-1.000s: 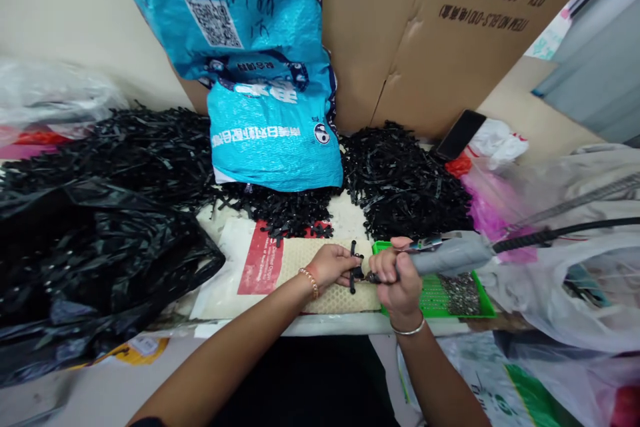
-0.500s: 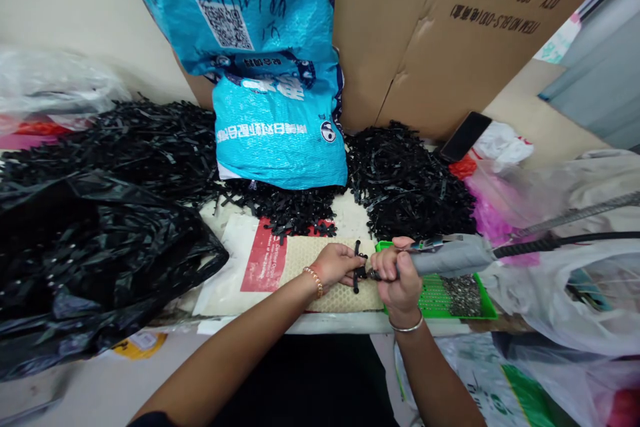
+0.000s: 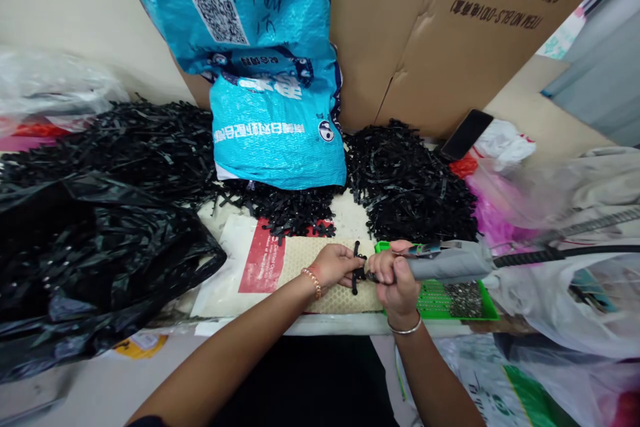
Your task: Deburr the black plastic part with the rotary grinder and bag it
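Observation:
Between the fingers of my left hand is a small black plastic part with rounded ends, held upright over the tan textured mat. My right hand is wrapped round a grey electric screwdriver lying roughly level, its tip pointing left at the black part. Whether the tip touches the part I cannot tell; fingers cover it. Under the screwdriver sits a green tray with a heap of small metal screws at its right end.
A blue woven sack stands behind, over loose black parts. More black parts pile up left and right. A black plastic bag lies left. A phone leans at the back right, before a cardboard box.
Both hands hold nearly the same pose, with the black part and screwdriver still together. The view has shifted slightly.

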Motion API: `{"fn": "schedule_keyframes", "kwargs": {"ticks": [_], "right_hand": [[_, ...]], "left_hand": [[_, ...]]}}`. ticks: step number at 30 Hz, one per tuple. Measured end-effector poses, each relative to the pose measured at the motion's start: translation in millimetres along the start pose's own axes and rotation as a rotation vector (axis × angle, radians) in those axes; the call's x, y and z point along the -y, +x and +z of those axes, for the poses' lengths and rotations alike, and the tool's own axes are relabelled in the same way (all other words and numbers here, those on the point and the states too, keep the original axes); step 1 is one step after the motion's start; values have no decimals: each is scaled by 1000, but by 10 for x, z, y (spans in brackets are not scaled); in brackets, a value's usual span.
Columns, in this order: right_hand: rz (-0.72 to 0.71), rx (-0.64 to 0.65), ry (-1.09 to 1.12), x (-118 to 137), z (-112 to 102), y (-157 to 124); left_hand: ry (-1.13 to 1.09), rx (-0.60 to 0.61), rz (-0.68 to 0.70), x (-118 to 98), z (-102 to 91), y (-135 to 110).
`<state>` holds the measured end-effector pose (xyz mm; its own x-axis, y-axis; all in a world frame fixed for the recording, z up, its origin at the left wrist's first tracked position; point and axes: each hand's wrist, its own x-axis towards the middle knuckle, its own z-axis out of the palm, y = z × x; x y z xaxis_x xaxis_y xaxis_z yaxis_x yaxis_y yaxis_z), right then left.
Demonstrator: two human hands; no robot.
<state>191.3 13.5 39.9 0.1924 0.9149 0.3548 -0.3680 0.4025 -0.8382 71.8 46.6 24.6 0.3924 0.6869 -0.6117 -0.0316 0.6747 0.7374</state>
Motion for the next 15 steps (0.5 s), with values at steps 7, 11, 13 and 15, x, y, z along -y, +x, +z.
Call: {"fn": "schedule_keyframes", "kwargs": {"ticks": [7, 11, 13, 15], "right_hand": [[-35, 16, -9, 29, 26, 0], [-34, 2, -49, 14, 10, -6], [-25, -6, -49, -5, 0, -14], [-23, -6, -37, -24, -9, -24]], "left_hand": [[2, 6, 6, 14, -2, 9], [4, 6, 15, 32, -6, 28], [5, 1, 19, 35, -10, 35], [5, 0, 16, 34, -14, 37]]}}
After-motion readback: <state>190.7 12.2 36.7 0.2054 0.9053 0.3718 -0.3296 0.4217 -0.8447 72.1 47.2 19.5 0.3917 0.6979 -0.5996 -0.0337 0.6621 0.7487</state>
